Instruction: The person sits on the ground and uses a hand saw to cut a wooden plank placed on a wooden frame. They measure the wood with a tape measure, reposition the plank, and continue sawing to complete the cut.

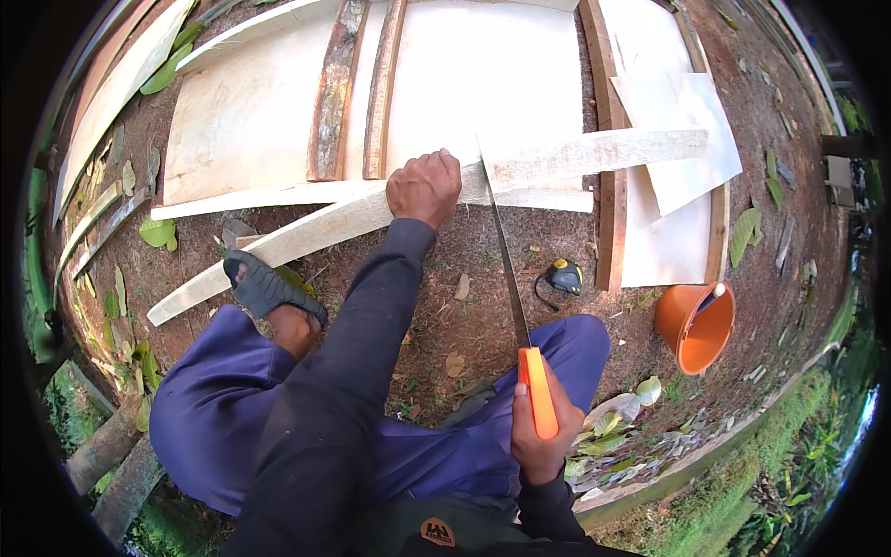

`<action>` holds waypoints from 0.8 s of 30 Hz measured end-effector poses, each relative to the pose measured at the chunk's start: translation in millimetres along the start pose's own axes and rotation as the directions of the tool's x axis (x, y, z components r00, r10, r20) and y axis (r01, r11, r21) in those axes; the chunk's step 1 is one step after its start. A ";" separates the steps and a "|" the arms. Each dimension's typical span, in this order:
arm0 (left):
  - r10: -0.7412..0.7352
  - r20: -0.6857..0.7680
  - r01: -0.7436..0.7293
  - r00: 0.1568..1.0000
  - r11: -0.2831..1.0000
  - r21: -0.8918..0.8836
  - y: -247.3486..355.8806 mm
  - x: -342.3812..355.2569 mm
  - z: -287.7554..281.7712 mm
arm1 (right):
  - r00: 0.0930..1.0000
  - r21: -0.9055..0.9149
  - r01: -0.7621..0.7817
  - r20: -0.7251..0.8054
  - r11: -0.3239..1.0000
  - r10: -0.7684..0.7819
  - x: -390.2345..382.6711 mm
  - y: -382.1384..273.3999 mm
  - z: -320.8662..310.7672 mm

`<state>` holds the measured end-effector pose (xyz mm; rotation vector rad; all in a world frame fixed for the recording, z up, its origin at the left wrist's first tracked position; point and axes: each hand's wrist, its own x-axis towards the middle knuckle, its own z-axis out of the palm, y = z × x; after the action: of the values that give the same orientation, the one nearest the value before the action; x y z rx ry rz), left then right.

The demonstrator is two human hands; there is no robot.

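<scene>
Both hands are working apart: the left hand [424, 188] is pressing down, fingers curled, on a long pale plank [371, 215] lying across stacked boards [251, 121], while the right hand [536, 436] is clamping the orange handle of a handsaw [506, 251] whose blade is meeting the plank just beside the left knuckles. That closeness is the risk: a jumping blade could be nicking the fingers, and the plank's unsupported end could be pinching the cut. Left arm is reaching out nearly straight; right elbow is tucking in low. A sandalled foot [264, 288] is resting near the plank.
</scene>
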<state>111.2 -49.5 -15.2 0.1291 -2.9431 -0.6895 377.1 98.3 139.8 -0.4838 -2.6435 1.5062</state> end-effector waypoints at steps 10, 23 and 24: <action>0.089 -0.078 -0.090 0.993 0.996 -0.010 -3.1 0.3 7.6 | 0.992 -0.077 0.127 0.002 0.989 -0.127 -23.3 20.4 -17.0; -0.044 0.042 0.045 0.998 0.999 -0.027 1.2 6.6 1.4 | 0.994 -0.050 0.107 0.017 0.993 -0.106 13.9 17.2 -2.2; -0.009 0.043 0.010 0.999 1.000 -0.020 2.3 2.1 0.0 | 0.998 0.022 0.055 -0.016 0.998 -0.055 42.5 13.4 22.3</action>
<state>108.9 -47.7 -14.0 0.1280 -2.9771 -0.7320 335.4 98.9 112.5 -0.4164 -2.6027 1.5082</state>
